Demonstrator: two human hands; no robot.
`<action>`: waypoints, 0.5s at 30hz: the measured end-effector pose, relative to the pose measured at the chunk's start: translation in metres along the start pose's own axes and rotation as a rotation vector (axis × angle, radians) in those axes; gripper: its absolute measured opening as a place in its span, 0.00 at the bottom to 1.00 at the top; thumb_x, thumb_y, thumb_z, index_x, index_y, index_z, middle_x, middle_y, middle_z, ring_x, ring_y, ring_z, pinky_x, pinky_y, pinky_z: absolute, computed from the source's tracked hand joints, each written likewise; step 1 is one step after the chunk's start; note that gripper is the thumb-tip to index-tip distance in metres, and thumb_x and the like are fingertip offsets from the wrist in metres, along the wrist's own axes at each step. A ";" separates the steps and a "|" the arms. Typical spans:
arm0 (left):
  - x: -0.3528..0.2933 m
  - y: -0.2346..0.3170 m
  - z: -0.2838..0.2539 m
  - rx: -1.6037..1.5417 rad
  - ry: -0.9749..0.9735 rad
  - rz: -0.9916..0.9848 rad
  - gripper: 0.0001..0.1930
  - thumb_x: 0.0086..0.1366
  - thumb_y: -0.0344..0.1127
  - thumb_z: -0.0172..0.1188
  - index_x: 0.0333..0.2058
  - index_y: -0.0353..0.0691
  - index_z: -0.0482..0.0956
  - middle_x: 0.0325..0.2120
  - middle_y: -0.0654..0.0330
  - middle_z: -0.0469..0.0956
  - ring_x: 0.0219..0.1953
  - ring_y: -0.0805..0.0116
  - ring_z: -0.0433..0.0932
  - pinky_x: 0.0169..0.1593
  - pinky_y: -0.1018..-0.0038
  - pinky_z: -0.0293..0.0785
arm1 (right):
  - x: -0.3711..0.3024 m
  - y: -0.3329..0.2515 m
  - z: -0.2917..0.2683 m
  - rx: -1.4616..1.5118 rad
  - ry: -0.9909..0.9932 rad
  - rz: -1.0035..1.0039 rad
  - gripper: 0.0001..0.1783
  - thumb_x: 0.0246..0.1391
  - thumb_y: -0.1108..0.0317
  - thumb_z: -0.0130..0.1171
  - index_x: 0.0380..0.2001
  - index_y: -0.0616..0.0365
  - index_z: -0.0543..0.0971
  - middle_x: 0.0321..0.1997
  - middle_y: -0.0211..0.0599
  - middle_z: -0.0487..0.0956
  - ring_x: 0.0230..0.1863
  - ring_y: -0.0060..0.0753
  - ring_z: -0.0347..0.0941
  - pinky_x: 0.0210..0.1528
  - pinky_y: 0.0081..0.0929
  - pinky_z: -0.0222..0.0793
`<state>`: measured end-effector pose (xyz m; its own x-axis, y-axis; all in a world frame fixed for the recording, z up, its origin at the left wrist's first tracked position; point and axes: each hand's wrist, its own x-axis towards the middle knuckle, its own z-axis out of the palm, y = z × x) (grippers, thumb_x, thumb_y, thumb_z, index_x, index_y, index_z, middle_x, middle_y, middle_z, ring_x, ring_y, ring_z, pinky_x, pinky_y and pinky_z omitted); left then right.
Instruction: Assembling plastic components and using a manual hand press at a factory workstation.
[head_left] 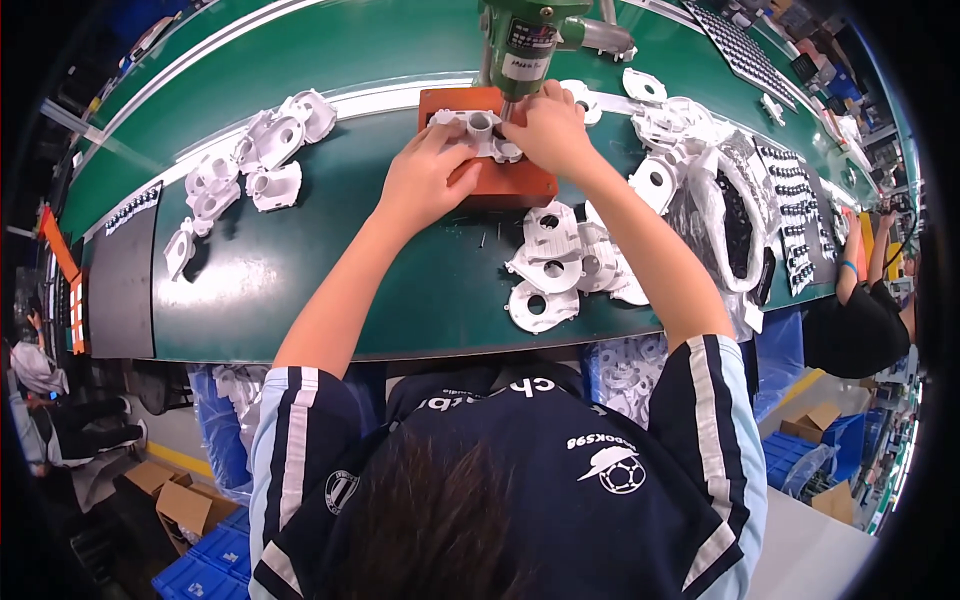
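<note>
A white plastic housing (pixel 481 124) with a raised round collar sits on the orange base (pixel 515 187) of a green bench press (pixel 520 50). My left hand (pixel 432 172) grips the housing's left side, its fingers bent over the edge and the thumb toward me. On the other side my right hand (pixel 552 128) is closed on the housing's right part, right beside the press's spindle (pixel 511 108). That hand's fingertips are partly hidden behind the spindle.
White housings (pixel 270 140) lie loosely at the left. More white covers (pixel 547 262) are heaped at the right front, near a clear plastic bag (pixel 738 215). Trays of small black parts (pixel 790 215) stand farther right. Bins of white parts (pixel 628 375) sit below the bench edge. Another person's arm (pixel 852 262) shows at far right.
</note>
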<state>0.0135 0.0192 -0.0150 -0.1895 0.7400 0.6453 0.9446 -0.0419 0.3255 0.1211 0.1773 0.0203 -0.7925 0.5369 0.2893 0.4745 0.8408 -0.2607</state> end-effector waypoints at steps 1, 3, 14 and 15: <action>-0.002 -0.002 0.000 -0.002 0.004 -0.007 0.08 0.52 0.36 0.59 0.30 0.41 0.78 0.40 0.58 0.73 0.42 0.56 0.74 0.43 0.65 0.73 | -0.012 -0.005 -0.006 -0.004 -0.005 -0.005 0.15 0.43 0.57 0.60 0.30 0.57 0.77 0.39 0.40 0.69 0.46 0.46 0.64 0.49 0.39 0.60; -0.003 -0.004 0.002 -0.004 0.007 -0.032 0.07 0.51 0.34 0.59 0.30 0.41 0.78 0.39 0.58 0.73 0.41 0.56 0.74 0.43 0.65 0.73 | -0.038 -0.013 -0.016 0.206 -0.023 -0.078 0.11 0.45 0.61 0.58 0.23 0.57 0.74 0.31 0.38 0.72 0.36 0.44 0.70 0.38 0.37 0.66; -0.003 -0.002 0.005 -0.067 0.059 -0.025 0.07 0.50 0.32 0.59 0.30 0.40 0.78 0.38 0.58 0.74 0.41 0.56 0.74 0.42 0.65 0.73 | -0.102 -0.048 0.012 -0.401 -0.331 -0.538 0.06 0.30 0.72 0.60 0.19 0.57 0.77 0.19 0.35 0.74 0.22 0.31 0.75 0.21 0.27 0.71; -0.002 -0.001 0.006 -0.074 0.063 -0.029 0.07 0.50 0.32 0.59 0.30 0.40 0.78 0.38 0.59 0.74 0.41 0.56 0.74 0.42 0.65 0.73 | -0.104 -0.046 0.017 -0.425 -0.315 -0.543 0.05 0.30 0.72 0.60 0.18 0.57 0.76 0.20 0.34 0.74 0.22 0.31 0.75 0.21 0.26 0.71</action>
<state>0.0147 0.0216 -0.0206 -0.2351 0.6977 0.6767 0.9166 -0.0725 0.3932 0.1753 0.0822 -0.0132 -0.9987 0.0483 -0.0178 0.0426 0.9700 0.2393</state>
